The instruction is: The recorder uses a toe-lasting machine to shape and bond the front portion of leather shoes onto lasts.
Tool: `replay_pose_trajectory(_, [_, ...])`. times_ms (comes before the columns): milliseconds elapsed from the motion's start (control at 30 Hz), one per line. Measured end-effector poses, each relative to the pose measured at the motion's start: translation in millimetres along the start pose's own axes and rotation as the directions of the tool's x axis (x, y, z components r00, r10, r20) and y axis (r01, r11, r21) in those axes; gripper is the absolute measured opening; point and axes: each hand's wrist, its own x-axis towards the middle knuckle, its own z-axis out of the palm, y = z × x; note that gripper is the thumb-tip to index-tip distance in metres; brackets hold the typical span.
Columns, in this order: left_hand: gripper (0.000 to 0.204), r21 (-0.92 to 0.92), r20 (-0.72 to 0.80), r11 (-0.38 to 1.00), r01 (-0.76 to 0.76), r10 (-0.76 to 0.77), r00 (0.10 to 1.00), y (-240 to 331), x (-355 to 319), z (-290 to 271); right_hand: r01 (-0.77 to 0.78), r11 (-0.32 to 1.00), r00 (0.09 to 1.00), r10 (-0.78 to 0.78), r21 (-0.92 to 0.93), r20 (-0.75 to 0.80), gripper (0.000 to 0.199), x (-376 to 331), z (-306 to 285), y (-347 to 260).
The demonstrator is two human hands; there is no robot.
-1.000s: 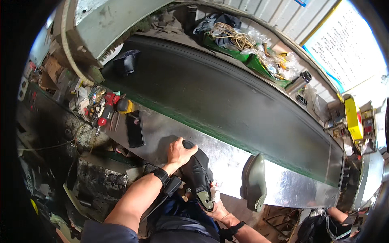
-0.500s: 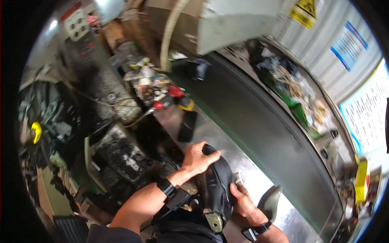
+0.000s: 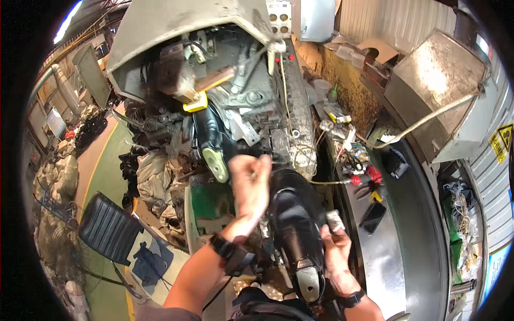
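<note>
**Left hand (image 3: pixel 250 184) has left the toe of the near shoe (image 3: pixel 295 222) as the view turned from table (image 3: pixel 381 265) to machine (image 3: pixel 265 101)**

Half a second ago the left hand gripped that toe; now it is raised just left of it, blurred, its fingers bent, and I cannot tell whether it touches anything. The right hand (image 3: pixel 337 257) has stayed along the shoe's right side, fingers partly curled, with one white piece (image 3: pixel 335 220) at a fingertip, either held or wrapped on. Whether this hand bears the shoe's weight is unclear.

Two black shoes show. The near one is between the hands, in front of the body; the far shoe (image 3: pixel 208 131) sits in the machine, toe under a yellow block (image 3: pixel 196 101). The left hand stands between the two, covering part of the machine.

One phone (image 3: pixel 373 218) and one red tool (image 3: pixel 368 177) lie on the table, beside a dark belt (image 3: pixel 423 224). A pale cord (image 3: pixel 423 122) sags above the belt's far end. To the left stands one black-backed chair (image 3: pixel 108 230), a dark blue cloth (image 3: pixel 151 265) on its seat.

The near shoe is smooth and glossy, toe pointing away, with a pale grey-green plate (image 3: pixel 309 283) showing at its heel end.
</note>
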Motion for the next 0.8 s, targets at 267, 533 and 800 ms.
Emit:
replay_pose_trajectory(267, [0.091,0.069,-0.057,0.988,0.139,-0.135,0.989,-81.4,100.9,-84.6,-0.074,0.984,0.992,0.057,0.165,0.110,0.024,14.6,149.2,14.4])
replay_pose_trajectory(533, [0.091,0.130,0.593,0.991,-0.038,-0.047,0.804,-126.5,62.2,-245.4,-0.204,0.952,0.973,0.172,0.229,0.154,0.015,25.0,223.0,22.6])
replay_pose_trajectory(800, [0.044,-0.658,0.672,0.193,0.728,-0.286,0.683,-80.4,78.8,-195.4,-0.187,0.982,0.900,0.158,0.034,0.406,0.027,49.1,267.3,44.7])
